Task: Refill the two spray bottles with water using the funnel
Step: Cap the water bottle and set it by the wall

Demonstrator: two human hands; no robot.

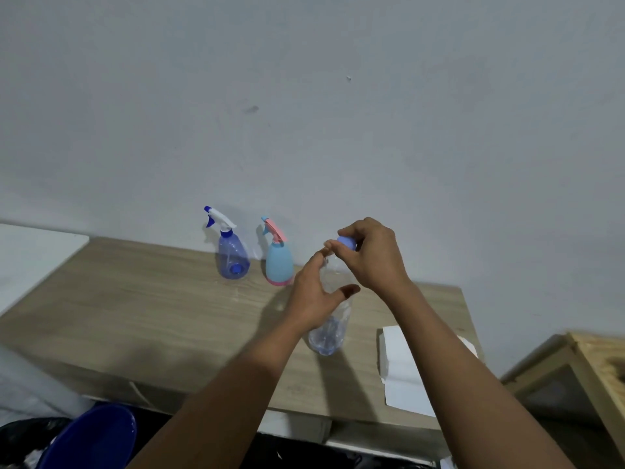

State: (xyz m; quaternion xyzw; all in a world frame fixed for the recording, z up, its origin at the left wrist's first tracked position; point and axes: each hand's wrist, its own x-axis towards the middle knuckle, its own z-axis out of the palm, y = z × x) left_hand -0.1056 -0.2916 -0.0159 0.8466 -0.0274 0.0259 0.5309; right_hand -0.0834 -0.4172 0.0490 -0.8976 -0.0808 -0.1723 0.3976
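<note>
A pale wall rises behind a wooden surface [135, 299]. Left hand [313, 299], grip wrapped around a clear water bottle [329, 330], steadies it; right hand [370, 255] pinches its blue cap [348, 244]. The thin plastic likely dents, so hold mid-body. Two spray bottles [233, 255] stand behind.

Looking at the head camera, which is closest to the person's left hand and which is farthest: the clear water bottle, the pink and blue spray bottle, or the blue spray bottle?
From the left hand:
1. Clear water bottle: gripped by that hand, in front of the person.
2. Pink and blue spray bottle: just beyond the hand, near the wall.
3. Blue spray bottle: farthest, further left along the wall.
</note>
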